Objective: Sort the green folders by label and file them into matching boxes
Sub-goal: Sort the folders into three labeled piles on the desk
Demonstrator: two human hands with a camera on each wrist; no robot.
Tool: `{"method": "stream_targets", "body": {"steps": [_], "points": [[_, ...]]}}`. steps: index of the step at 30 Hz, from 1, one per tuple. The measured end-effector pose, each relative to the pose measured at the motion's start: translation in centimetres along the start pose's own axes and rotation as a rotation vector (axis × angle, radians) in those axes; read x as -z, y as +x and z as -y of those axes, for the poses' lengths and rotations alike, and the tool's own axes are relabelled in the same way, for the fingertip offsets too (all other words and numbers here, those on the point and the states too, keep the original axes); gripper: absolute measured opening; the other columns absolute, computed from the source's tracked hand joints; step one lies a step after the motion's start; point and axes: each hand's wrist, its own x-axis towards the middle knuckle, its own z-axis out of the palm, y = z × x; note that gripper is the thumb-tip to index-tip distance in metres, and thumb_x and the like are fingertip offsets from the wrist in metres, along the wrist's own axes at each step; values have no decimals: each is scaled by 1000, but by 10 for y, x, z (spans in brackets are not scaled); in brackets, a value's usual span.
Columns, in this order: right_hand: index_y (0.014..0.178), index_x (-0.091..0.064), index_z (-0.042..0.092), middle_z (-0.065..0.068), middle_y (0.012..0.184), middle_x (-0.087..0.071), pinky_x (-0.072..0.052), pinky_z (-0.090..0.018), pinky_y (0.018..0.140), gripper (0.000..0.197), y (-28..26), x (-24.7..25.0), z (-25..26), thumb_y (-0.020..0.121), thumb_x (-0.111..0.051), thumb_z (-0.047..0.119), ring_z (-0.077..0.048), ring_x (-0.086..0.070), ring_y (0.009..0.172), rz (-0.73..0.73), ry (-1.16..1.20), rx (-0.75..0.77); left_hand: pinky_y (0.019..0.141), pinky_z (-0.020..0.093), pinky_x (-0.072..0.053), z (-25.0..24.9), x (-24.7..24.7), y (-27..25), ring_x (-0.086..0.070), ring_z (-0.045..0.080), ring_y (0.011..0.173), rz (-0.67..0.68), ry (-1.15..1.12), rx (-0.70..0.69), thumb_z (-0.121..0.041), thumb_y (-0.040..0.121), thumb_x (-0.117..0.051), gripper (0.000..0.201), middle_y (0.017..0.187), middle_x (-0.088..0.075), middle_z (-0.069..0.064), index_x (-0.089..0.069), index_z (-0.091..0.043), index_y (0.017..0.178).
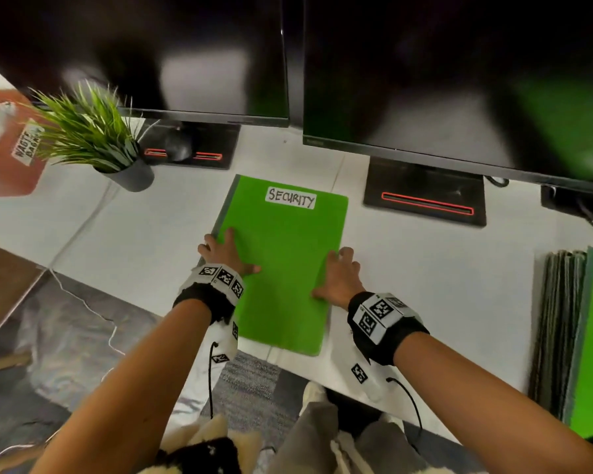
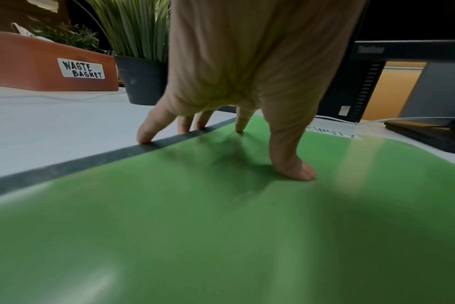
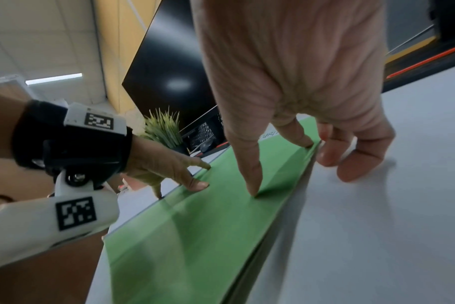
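Head view: green folder lies flat on the desk before the right monitor stand, long axis running away from the person, SECURITY label at the far end. Looks light, thin, slick, bendy.

Left wrist view: left hand spread, fingertips at the grey spine edge, thumb pressing the cover.

Right wrist view: right hand spread, 2 fingers curling under the slightly raised edge; best hold there.

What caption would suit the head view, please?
Both hands, left and right, rest on the SECURITY folder lying on the desk.
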Motion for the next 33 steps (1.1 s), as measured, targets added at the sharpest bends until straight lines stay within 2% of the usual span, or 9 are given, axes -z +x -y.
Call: {"method": "stream_targets", "body": {"steps": [4, 7, 14, 17, 21, 24, 27, 31, 33], "points": [[133, -35, 4, -16, 140, -16, -36, -39, 104, 63, -1, 9, -12, 81, -66, 23, -39, -26, 129, 32, 70, 36, 111, 62, -20, -11, 3, -4, -4, 36, 143, 12, 35, 4, -33, 72, -77, 99, 154, -2, 15, -12, -29, 147], [135, -38, 6, -17, 144, -15, -30, -33, 106, 58, -3, 29, -31, 86, -61, 25, -38, -26, 133, -33, 152, 33, 111, 62, -12, -40, 4, -18, 4, 32, 146, 47, 66, -69, -35, 74, -75, 105, 157, 6, 14, -3, -27, 149], [142, -32, 9, -14, 145, -17, -25, -31, 112, 61, -28, 88, -105, 89, -57, 24, -32, -27, 136, -180, 312, -38, 112, 42, -29, -145, -20, -71, -26, 32, 139, 128, -98, -362, -39, 78, -70, 81, 148, -24, 20, -30, -11, 142], [143, -33, 9, -14, 145, -19, -26, -28, 111, 61, -50, 115, -150, 89, -57, 24, -29, -31, 135, -255, 396, -88, 106, 32, -31, -192, -44, -112, -37, 28, 131, 159, -167, -485, -36, 83, -66, 60, 138, -38, 17, -44, -9, 132], [140, -38, 8, -15, 144, -22, -29, -25, 107, 56, -80, 141, -213, 89, -58, 21, -26, -34, 133, -370, 494, -169, 96, 23, -34, -246, -81, -173, -48, 24, 123, 267, -187, -601, -33, 88, -60, 45, 131, -51, 12, -51, -9, 125], [134, -45, 5, -19, 140, -30, -35, -30, 106, 52, -100, 152, -262, 86, -60, 18, -30, -40, 128, -451, 547, -270, 88, 19, -36, -279, -114, -215, -54, 23, 116, 337, -189, -671, -27, 90, -58, 39, 121, -61, 13, -54, -8, 124], [130, -48, 6, -21, 139, -38, -40, -40, 105, 53, -121, 159, -315, 81, -63, 21, -34, -47, 121, -511, 576, -411, 92, 24, -38, -307, -146, -253, -54, 27, 116, 372, -148, -715, -24, 88, -60, 42, 120, -61, 17, -54, -6, 126], [135, -38, 13, -20, 143, -25, -29, -46, 109, 63, -152, 155, -378, 80, -65, 27, -41, -25, 133, -458, 466, -671, 100, 33, -41, -329, -173, -274, -48, 33, 120, 343, -124, -676, -30, 82, -67, 57, 130, -45, 20, -49, -2, 129], [138, -33, 17, -19, 145, -21, -24, -47, 111, 72, -161, 150, -397, 77, -69, 31, -42, -19, 135, -423, 445, -698, 97, 34, -44, -337, -179, -278, -51, 34, 117, 305, -135, -658, -30, 79, -69, 56, 127, -46, 21, -53, -1, 124]]}}
